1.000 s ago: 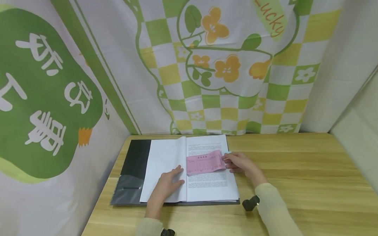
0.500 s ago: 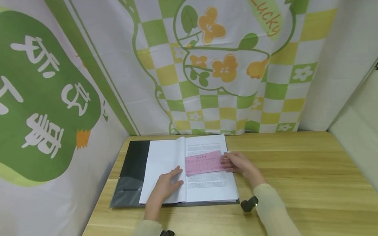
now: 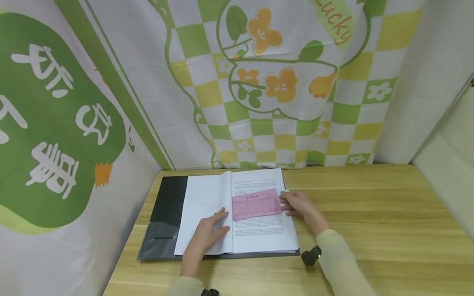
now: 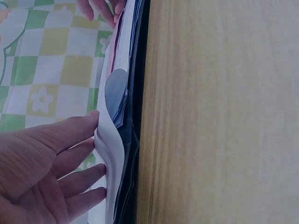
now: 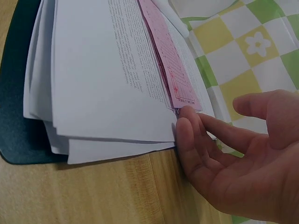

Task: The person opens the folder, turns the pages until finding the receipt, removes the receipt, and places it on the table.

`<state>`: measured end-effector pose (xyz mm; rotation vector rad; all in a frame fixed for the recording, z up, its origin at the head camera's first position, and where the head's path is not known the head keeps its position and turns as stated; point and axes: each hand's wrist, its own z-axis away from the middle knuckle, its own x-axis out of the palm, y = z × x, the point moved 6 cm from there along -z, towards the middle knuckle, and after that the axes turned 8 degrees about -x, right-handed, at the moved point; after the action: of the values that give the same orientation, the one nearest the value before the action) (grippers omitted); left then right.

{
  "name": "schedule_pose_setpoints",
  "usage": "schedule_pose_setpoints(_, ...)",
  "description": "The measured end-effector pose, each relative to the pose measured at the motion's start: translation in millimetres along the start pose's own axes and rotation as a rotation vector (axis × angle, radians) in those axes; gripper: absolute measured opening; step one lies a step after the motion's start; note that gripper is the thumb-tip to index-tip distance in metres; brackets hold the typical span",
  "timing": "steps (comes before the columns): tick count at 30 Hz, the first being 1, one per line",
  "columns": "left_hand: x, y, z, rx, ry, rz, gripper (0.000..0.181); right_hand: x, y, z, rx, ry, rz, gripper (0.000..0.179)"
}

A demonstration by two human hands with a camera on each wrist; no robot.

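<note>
A black folder (image 3: 169,204) lies open on the table with a stack of white pages in it. My left hand (image 3: 205,233) rests on the blank left page (image 3: 201,198), fingers extended; the left wrist view has its fingertips on the curved paper. On the printed right page (image 3: 260,235) lies a stack of pink printed slips (image 3: 256,204). My right hand (image 3: 301,206) is at the right end of these slips. In the right wrist view its fingertips (image 5: 186,130) touch the edges of the slips and pages, while the thumb stands apart.
The wooden table (image 3: 363,213) extends to the right of the folder and in front of it. Behind it hangs a checkered green and yellow curtain (image 3: 268,133). A printed cloth (image 3: 117,224) hangs on the left side.
The right end of the pink slips, curved and raised a second ago, now lies flatter. My right fingers have shifted slightly at that end. My left hand stays in place.
</note>
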<state>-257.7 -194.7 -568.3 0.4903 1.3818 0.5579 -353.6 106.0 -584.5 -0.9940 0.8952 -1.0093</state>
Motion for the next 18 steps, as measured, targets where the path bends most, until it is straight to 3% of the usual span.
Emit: schedule_pose_setpoints(18,1.4,0.7,0.9,-0.002,0.004,0.003,0.051,1.7,-5.4,6.0,-0.012,-0.028,0.032,0.046)
